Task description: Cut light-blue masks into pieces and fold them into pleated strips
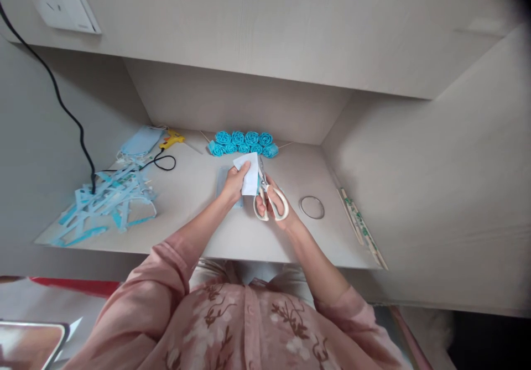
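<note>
From the pink shirt, scissors point away, long axis slightly leftward.

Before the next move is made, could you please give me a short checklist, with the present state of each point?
1. Left hand grips the white sheet: ok.
2. Right hand holds the scissors by the handles: ok.
3. Blades apart from the left thumb: ok, as seen here.
4. Sheet cut right through: cannot tell.
5. Yellow glue gun away from both hands: ok.
6. Gap between sheet and blue rosettes: cannot tell.
</note>
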Demonstrator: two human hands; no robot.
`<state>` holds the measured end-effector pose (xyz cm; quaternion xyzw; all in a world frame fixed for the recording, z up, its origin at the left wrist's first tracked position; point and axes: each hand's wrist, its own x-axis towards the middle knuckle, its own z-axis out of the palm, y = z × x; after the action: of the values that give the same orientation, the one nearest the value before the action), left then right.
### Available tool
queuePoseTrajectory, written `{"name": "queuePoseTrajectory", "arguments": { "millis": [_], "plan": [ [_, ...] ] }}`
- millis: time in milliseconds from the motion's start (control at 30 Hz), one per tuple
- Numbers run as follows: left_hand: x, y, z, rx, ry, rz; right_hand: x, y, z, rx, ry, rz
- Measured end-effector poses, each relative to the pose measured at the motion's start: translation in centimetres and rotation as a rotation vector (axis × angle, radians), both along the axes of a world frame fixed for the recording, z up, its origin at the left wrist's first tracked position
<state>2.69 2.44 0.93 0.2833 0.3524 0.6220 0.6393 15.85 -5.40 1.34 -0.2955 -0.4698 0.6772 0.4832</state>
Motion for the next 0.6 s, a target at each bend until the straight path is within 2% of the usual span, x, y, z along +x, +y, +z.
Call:
{"name": "queuePoseTrajectory", "arguments": {
  "millis": [367, 600],
  "plan": [
    [0.1, 0.0, -0.3, 0.025, 0.042, 0.04, 0.8, 1.1, 0.5, -0.068, -0.055, 0.048],
    [0.2, -0.2, -0.5, 0.069, 0.071, 0.049, 0.6, 1.5, 0.7, -0.017, -0.023, 0.059]
  ]
}}
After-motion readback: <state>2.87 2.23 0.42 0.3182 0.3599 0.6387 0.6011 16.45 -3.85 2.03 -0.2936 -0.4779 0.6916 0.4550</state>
